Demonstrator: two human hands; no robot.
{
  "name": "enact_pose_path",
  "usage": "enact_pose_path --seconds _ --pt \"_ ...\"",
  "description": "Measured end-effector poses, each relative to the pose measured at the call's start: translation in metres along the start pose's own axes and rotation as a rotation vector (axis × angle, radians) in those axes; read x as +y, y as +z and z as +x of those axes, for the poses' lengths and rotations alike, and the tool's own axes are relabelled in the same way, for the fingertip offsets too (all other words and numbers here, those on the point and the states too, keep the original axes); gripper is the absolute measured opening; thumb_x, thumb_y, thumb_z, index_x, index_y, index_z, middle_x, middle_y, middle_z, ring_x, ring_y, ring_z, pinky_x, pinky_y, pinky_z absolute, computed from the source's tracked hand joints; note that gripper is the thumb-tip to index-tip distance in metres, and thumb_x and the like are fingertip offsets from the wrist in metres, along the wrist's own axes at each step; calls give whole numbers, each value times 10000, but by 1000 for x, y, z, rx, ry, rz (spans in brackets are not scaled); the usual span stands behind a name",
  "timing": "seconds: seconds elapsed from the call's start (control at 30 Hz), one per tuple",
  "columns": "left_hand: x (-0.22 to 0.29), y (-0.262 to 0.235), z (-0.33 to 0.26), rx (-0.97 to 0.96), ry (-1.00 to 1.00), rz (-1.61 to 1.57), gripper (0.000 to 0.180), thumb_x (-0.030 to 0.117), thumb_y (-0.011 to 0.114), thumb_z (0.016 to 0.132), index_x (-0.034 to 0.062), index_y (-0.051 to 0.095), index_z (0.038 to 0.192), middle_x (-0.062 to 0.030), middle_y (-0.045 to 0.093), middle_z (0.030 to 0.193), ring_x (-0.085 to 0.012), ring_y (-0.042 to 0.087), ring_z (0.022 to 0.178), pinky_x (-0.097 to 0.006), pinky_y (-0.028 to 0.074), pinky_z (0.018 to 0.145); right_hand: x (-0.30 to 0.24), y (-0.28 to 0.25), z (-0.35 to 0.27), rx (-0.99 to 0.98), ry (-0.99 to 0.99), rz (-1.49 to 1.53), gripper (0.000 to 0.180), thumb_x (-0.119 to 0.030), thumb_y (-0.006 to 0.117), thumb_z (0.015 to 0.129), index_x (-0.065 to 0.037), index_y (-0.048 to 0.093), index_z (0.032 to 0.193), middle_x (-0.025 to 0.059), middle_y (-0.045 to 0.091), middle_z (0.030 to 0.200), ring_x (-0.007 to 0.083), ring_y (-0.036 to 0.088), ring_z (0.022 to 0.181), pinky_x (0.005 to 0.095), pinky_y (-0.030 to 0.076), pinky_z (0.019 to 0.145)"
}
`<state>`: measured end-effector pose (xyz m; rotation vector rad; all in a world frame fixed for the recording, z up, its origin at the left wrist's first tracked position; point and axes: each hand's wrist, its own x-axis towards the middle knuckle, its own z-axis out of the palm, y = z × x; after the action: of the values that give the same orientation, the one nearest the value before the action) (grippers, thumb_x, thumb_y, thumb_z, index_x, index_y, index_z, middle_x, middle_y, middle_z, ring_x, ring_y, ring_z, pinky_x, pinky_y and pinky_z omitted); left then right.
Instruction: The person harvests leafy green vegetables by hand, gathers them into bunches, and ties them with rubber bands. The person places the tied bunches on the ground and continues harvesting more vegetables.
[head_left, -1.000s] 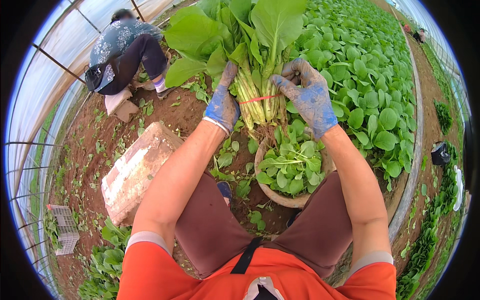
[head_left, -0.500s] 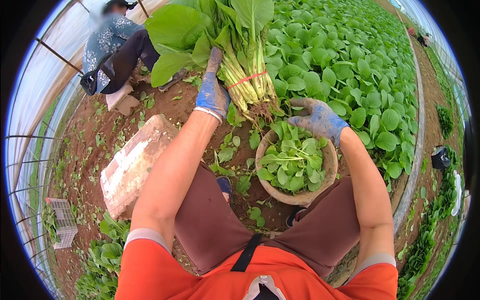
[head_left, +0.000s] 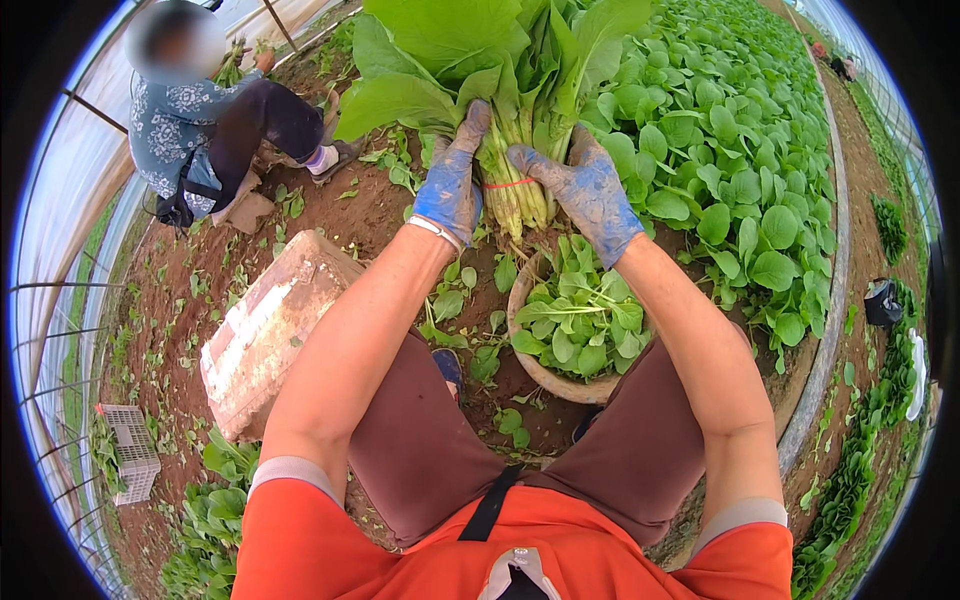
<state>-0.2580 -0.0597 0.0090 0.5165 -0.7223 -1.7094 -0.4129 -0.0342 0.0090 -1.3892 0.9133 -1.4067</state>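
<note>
A bunch of leafy greens (head_left: 508,165), tied round its stems with a red band (head_left: 508,184), is held up in front of me, leaves pointing away and roots toward me. My left hand (head_left: 455,185), in a dirty blue glove, grips the stems from the left. My right hand (head_left: 590,190), gloved likewise, closes on the bunch from the right, its thumb lying across the stems near the band. Below the right hand a round clay-coloured bowl (head_left: 553,380) holds loose small green leaves (head_left: 585,325). My right forearm covers part of the bowl.
A worn pale foam box (head_left: 280,335) stands at my left. Beyond it a person (head_left: 215,120) sits on a low block, holding greens. Rows of growing greens (head_left: 730,180) fill the far right. A plastic crate (head_left: 128,455) and cut greens (head_left: 210,520) lie lower left.
My right hand has moved from beside the bunch onto its stems. The bunch has shifted slightly right and stands more upright. The other person has leaned and now shows greens in hand.
</note>
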Motion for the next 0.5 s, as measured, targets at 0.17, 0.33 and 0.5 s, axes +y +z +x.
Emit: enact_pose_path --seconds 0.17,0.33,0.5 --pt "7 4 -7 -74 -28 10 582 246 731 840 58 451 1315 -99 532 1291 -225 526 1179 -381 450 1024 -1 -6 3 21 28 -3 565 -228 765 808 64 508 1219 127 611 1173 163 585 1025 285 465 905" --pt "8 -3 1 -52 -70 -61 540 188 711 853 63 456 1312 -97 549 1279 -234 547 1163 -395 477 994 -21 -9 3 -57 -13 15 666 -309 779 787 62 490 1260 135 613 1174 183 572 1073 312 452 939" --pt "1 -1 4 -45 12 155 588 273 690 866 54 428 1344 -123 552 1286 -253 570 1141 -405 496 971 -30 -2 -10 -209 33 35 977 -341 819 739 -3 237 1446 116 450 1377 181 490 1189 323 392 1027"
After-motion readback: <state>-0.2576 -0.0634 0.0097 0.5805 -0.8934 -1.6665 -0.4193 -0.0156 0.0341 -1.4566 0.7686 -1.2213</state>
